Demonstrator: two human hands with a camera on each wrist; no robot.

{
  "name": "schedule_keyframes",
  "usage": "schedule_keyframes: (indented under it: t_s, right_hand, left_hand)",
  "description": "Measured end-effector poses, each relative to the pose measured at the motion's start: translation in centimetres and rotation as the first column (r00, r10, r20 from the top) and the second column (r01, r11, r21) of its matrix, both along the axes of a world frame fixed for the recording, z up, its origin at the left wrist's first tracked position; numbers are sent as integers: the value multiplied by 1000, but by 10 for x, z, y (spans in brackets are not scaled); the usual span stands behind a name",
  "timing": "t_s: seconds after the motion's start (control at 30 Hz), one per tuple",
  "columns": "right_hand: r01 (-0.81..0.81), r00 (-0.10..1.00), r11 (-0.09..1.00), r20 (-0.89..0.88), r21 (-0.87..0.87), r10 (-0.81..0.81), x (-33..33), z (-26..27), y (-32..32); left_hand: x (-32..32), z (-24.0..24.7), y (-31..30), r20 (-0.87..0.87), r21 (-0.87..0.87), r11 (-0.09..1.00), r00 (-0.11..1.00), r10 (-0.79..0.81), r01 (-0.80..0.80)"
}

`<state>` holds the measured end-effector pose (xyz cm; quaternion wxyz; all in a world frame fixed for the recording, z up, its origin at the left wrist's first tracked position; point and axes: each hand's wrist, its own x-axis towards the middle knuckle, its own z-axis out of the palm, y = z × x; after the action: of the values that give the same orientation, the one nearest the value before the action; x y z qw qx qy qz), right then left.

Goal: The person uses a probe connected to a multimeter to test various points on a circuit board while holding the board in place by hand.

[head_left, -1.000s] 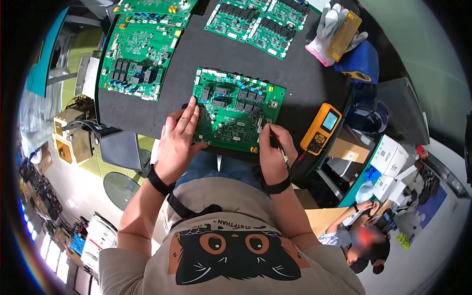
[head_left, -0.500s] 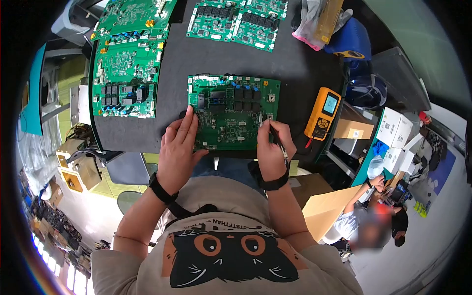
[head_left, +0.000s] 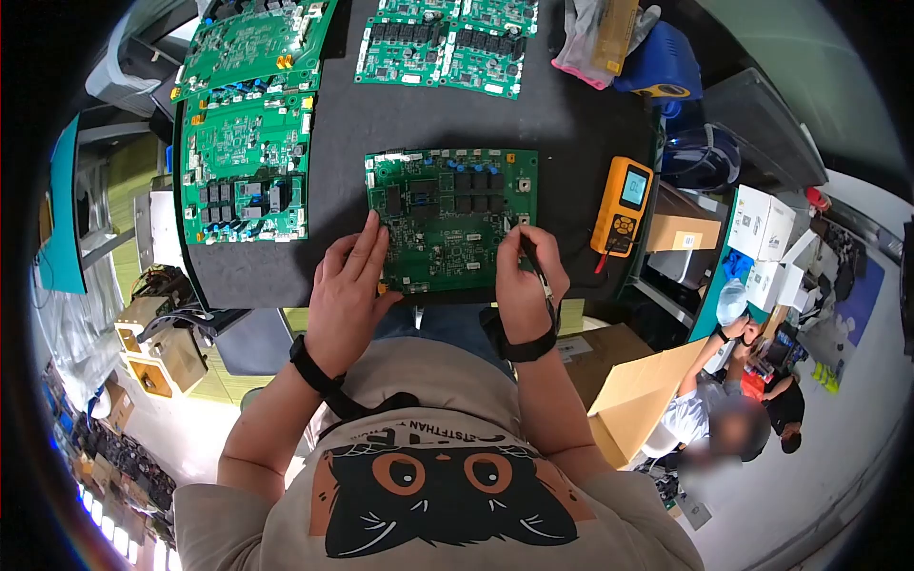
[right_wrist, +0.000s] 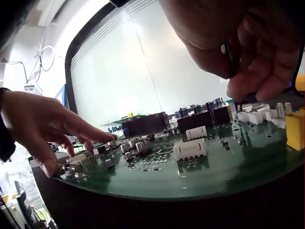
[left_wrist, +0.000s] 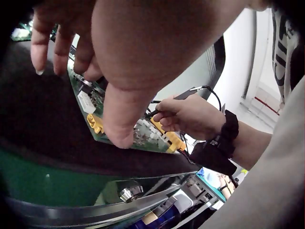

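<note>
A green circuit board (head_left: 419, 257) with black relays and white connectors lies on the dark table in front of the person. My left hand (head_left: 348, 285) rests at its left side, fingers extended along the edge and the thumb by the near corner. At the right side, my right hand (head_left: 529, 285) pinches a slim black pen-shaped probe (head_left: 535, 259), its tip down among the small connectors. A cable loops from the probe in the left wrist view. White connectors (right_wrist: 190, 150) rise from the board in the right wrist view, below the right hand's fingers.
A yellow handheld meter (head_left: 624, 207) with a red plug lies to the right. More green boards (head_left: 249, 157) are stacked at the left, and smaller ones (head_left: 443, 52) lie at the back. Grey gloves (head_left: 581, 52) and a blue device (head_left: 662, 62) occupy the back right. Another person sits beyond.
The head view has shifted and turned, so the board now appears straighter and darker. Both hands keep their places at the board's sides; the probe stays in the right hand.
</note>
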<state>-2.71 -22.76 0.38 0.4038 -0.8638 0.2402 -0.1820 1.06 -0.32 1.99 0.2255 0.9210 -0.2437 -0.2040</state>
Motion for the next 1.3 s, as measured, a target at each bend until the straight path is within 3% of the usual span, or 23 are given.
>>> schedule_keyframes:
  t_s: [0.27,1.3]
  right_hand:
    - [21,1000,1000,-21,-16,-21,2,2,-1]
    - [-146,989,989,-4,3,146,0,1,-13]
  left_hand:
    - [0,-1,2,-10,-11,1000,1000,-3,3]
    - [-5,-1,-4,62,-30,999,998,30,-28]
